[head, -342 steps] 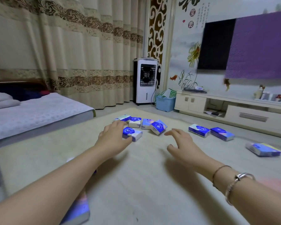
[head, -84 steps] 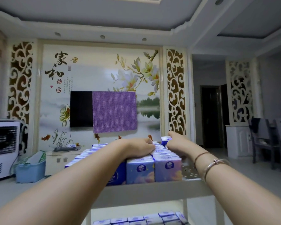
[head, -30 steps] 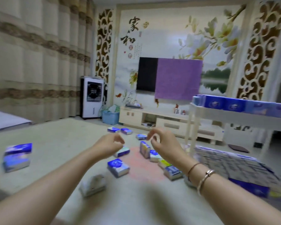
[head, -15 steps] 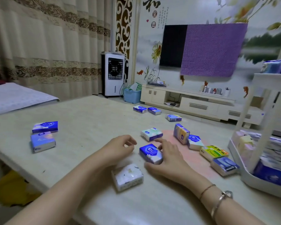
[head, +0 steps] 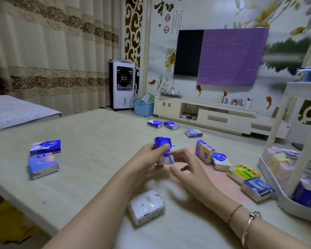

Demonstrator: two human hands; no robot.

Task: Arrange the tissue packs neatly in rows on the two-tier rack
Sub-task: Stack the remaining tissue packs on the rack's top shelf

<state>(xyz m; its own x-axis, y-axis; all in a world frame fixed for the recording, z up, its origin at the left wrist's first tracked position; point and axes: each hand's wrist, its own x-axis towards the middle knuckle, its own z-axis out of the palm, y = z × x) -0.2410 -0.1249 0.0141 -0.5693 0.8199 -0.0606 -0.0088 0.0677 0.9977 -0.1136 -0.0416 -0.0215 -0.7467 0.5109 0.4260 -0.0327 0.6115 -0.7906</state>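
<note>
My left hand (head: 146, 157) grips a blue tissue pack (head: 162, 145) upright, lifted a little above the table (head: 90, 141). My right hand (head: 186, 167) sits just right of it, fingers loosely spread and touching the pack's lower end, blurred. A white patterned pack (head: 146, 206) lies below my hands. Two blue packs (head: 43, 157) lie at the left. Several packs (head: 221, 161) lie in a line toward the white two-tier rack (head: 269, 178) at the right. Both of its tiers hold rows of packs (head: 294, 162). Three more packs (head: 171, 125) lie at the far side.
The table's left edge (head: 16, 196) drops off to the floor. Beyond the table are a bed (head: 16, 110), curtains, a white fan unit (head: 123, 85), a blue bin (head: 144, 108) and a TV cabinet (head: 219, 117).
Half a second ago the blue pack lay on the table under my right hand. Now it is lifted and held in my left hand, with my right hand beside it.
</note>
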